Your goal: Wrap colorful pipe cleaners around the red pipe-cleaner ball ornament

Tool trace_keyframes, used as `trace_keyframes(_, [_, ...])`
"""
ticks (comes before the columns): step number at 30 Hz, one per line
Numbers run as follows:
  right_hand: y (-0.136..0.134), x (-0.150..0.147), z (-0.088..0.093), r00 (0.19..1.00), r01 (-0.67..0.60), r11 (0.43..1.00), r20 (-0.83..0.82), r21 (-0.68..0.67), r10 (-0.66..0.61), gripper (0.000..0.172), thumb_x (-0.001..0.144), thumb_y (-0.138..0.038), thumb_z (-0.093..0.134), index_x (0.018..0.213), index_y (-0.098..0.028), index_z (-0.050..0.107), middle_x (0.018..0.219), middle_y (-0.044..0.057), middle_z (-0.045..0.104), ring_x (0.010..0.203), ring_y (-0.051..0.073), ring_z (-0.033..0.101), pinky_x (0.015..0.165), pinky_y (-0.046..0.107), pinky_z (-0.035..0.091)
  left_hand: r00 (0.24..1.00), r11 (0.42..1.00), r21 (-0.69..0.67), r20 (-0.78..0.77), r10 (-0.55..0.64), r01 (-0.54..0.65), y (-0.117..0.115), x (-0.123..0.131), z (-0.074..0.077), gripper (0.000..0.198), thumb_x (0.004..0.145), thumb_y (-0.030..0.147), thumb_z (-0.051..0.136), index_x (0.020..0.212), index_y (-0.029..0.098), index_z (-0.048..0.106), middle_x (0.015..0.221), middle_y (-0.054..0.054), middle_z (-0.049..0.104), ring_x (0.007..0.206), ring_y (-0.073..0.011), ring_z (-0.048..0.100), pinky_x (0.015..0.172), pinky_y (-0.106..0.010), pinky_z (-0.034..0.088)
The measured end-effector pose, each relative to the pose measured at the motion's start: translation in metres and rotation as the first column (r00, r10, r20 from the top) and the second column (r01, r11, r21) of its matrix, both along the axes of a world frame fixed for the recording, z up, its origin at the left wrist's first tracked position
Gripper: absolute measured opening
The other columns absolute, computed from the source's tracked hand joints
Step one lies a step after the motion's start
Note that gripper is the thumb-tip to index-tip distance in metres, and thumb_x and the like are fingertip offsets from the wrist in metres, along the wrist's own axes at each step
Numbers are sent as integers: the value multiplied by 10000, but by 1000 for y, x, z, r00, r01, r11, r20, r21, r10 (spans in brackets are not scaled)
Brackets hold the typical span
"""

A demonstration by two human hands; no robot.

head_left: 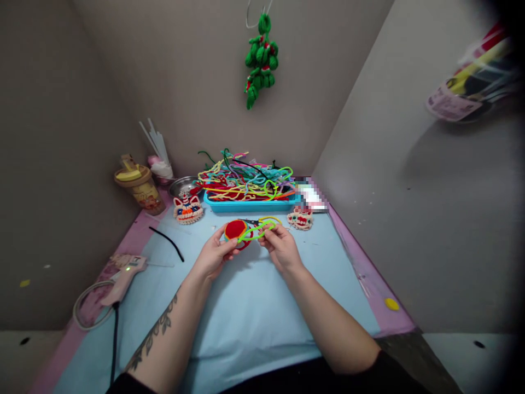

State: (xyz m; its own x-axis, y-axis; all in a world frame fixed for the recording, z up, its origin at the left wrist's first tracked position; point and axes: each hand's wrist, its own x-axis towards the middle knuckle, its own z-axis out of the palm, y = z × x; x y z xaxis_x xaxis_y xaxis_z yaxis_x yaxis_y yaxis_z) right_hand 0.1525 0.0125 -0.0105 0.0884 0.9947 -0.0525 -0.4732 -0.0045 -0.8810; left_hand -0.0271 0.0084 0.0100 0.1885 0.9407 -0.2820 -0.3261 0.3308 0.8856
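Observation:
My left hand (216,250) pinches a round red craft piece (237,229) with a yellow, orange and blue-green rim, seemingly wound from pipe cleaners. A red loop shows below its right side. From that piece a bright green pipe cleaner (255,232) runs in a bent loop across to my right hand (280,245), whose thumb and fingers are closed on it. Both hands are raised over the blue cloth (250,306). Just behind them lie scissors (268,220) with yellow handles, partly hidden by the green strand.
A blue tray (254,207) heaped with coloured pipe cleaners stands at the back, between two lion-like faces (187,210) (301,218). Leftward are a metal bowl (184,187), a lidded cup (143,189), a black strand (168,242) and a corded glue gun (125,279). Green figures (261,60) hang behind.

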Motion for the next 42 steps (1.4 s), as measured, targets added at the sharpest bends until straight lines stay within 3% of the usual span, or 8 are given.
trace_keyframes(9, [7,11,-1,998,64,998,-13,3,-64,279,618,-382,763,762,-212,593,691,-17,611,563,111,545,524,252,436,992,996,-61,113,-57,64,1,-3,-1,614,670,185,785,1238,180,554,728,-30,681,455,-50,569,388,-102,403])
trace_keyframes(14, [7,11,-2,983,-121,989,146,81,109,268,608,-408,773,715,-209,629,620,-12,605,475,92,407,473,245,316,984,984,-119,131,-117,133,1,-2,-6,569,679,188,779,1212,185,579,718,-36,685,448,-58,570,403,-114,440])
trace_keyframes(22, [7,17,-1,974,-219,974,72,51,215,266,564,-412,800,666,-208,663,637,-3,599,624,152,513,685,306,420,956,959,-95,156,-249,265,-4,-3,-4,556,689,199,770,1215,194,588,708,-33,677,406,-33,527,383,-100,386])
trace_keyframes(25, [6,17,0,966,-257,966,36,30,256,252,542,-378,813,667,-206,679,750,20,637,713,174,557,749,324,442,948,952,-80,142,-283,296,-4,-1,-4,587,685,208,772,1236,188,572,680,-26,670,395,-36,510,370,-111,357])
trace_keyframes(29, [4,11,-2,972,-224,974,80,31,221,242,508,-353,826,660,-212,702,1137,53,614,1011,245,565,884,363,447,941,948,-56,154,-301,312,-3,0,-7,589,681,214,774,1233,178,571,714,-27,672,385,-24,487,370,-118,343])
trace_keyframes(35, [1,13,-4,913,-263,944,368,198,177,230,634,-397,780,803,-245,747,1362,46,476,1261,277,435,1083,416,309,931,946,-49,199,-305,321,-1,-1,-10,581,684,217,775,1224,170,566,741,-17,672,367,-1,462,373,-103,353])
trace_keyframes(38, [0,16,-2,878,-266,933,461,244,129,315,714,-433,721,983,-271,724,1369,58,471,1261,274,439,1055,421,348,940,959,-59,222,-260,279,0,-1,-9,532,682,190,773,1179,166,585,730,-13,669,375,-4,474,386,-97,381])
trace_keyframes(42, [-1,16,2,867,-146,937,498,318,-34,357,799,-462,628,1084,-254,684,1146,85,591,1135,246,521,960,392,429,946,968,-57,236,-223,243,1,-1,-10,481,706,166,750,1161,154,591,704,-20,670,380,-18,483,390,-103,398])
